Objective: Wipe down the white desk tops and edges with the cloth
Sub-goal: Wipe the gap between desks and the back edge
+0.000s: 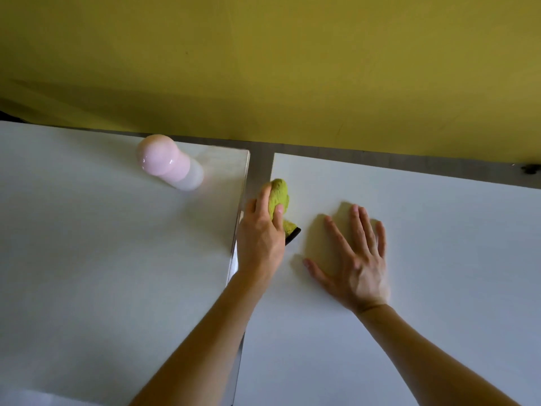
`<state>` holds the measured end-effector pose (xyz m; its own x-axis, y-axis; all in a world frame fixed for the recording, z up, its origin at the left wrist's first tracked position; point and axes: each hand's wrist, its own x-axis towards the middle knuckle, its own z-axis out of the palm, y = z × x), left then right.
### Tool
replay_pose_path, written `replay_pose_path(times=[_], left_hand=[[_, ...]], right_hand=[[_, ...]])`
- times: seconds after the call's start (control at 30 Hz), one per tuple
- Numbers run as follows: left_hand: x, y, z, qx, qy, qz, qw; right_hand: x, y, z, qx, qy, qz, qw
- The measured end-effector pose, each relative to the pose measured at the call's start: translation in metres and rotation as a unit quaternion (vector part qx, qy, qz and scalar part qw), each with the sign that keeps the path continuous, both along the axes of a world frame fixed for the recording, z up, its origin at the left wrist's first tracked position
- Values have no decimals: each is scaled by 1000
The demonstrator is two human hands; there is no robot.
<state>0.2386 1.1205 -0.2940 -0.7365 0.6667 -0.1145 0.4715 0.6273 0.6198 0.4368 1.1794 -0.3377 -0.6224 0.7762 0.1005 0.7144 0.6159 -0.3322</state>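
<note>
The cloth (278,197) (judged soft, light, best bunched in the palm) is clutched by the left hand (260,238); the right hand (357,259) is laid flat, fingers spread.

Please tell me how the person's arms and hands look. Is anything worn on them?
The left hand and right hand wear no gloves, rings, watch or bracelet. No sleeves show; both arms are bare down to the frame edge.

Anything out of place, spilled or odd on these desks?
Nothing spilled or damaged. Only a pink rounded object sits on the left desk, smeared in the picture, so whether it stands upright is unclear. A dark speck shows behind the right desk.
</note>
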Motion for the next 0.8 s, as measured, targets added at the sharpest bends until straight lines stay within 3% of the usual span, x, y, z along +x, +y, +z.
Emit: replay_pose_path(times=[0.07,0.27,0.43,0.67,0.8], left_hand=[[1,-13,-3,-18,-18,-14,1000],[-41,69,-13,-26,-25,-7,999],[7,-30,-1,-13,-6,-10,1000],[-35,59,-17,-20,-60,10,998],[-9,-7,-9,-5,-55,22,998]], right_hand=[[0,0,1,-1,0,2,1000],[0,1,1,7,-3,2,1000],[0,-1,3,5,-3,-2,1000],[1,2,1,5,-6,-1,1000],[3,0,2,8,-14,5,1000]])
